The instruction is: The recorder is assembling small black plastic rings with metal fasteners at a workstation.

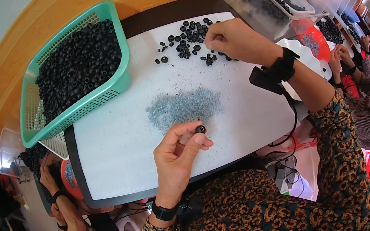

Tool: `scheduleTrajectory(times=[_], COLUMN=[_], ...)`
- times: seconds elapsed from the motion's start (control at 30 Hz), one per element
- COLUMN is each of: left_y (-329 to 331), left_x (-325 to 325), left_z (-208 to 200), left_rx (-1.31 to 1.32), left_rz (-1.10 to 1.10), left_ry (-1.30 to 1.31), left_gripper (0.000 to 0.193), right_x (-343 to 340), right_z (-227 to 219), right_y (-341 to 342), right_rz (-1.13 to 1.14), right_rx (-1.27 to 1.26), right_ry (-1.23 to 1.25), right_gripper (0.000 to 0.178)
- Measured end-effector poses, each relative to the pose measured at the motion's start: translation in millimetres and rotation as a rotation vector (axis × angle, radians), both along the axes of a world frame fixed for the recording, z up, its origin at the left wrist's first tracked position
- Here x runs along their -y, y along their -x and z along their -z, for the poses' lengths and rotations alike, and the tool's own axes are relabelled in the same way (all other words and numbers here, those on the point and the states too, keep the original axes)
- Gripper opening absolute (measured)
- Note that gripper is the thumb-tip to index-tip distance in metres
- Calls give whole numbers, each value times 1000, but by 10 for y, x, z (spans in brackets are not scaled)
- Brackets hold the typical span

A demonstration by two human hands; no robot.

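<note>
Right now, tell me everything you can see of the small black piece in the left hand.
The small black piece is rounded and slightly shiny, and looks like plastic or rubber. A paler glint shows on its exposed face; finer detail is too small to tell. It sits in the grip of the left hand, at the thumb and fingertips, above the white work surface, on the person's side of the clear bluish beads.

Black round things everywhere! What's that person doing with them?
The person's left hand is pinching one small black piece between thumb and fingers. The right hand is over by the loose black pieces near the far edge of the white tabletop; I can't tell if it holds one. Between them lie tiny clear-bluish beads. The green basket on the left is heaped with more black pieces.
</note>
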State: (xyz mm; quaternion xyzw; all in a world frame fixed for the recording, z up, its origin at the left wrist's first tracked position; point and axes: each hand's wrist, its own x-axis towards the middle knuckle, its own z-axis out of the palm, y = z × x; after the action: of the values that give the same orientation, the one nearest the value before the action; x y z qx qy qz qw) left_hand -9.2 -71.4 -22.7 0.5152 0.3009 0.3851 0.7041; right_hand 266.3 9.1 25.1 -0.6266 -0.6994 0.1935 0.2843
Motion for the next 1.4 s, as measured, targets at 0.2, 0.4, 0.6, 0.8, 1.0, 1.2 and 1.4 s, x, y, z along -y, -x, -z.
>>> scheduleTrajectory(times=[0.2,0.4,0.6,0.8,1.0,1.2,1.4], left_y=[-19,-4,-34,-45,-149,-176,-174], left_x=[1,12,11,7,5,23,36], left_z=[-8,-16,-10,-31,-105,-95,-82], left_rx=[31,17,8,15,-15,0,-12], left_rz=[15,20,12,-50,-77,-74,-62], left_ry=[33,26,19,42,6,-12,-53], left_gripper=[20,21,22,23,23,23,23], right_x=[-51,-96,22,501,797,961,1006], right_z=[348,348,305,-90,-38,66,70], right_y=[82,183,168,434,515,620,636], right_rz=[-82,-55,-161,-146,-198,-191,-199], right_rx=[253,430,232,-677,-916,-835,-653], right_ry=[-115,-131,-273,362,414,256,178], right_gripper=[12,12,11,20,17,10,10])
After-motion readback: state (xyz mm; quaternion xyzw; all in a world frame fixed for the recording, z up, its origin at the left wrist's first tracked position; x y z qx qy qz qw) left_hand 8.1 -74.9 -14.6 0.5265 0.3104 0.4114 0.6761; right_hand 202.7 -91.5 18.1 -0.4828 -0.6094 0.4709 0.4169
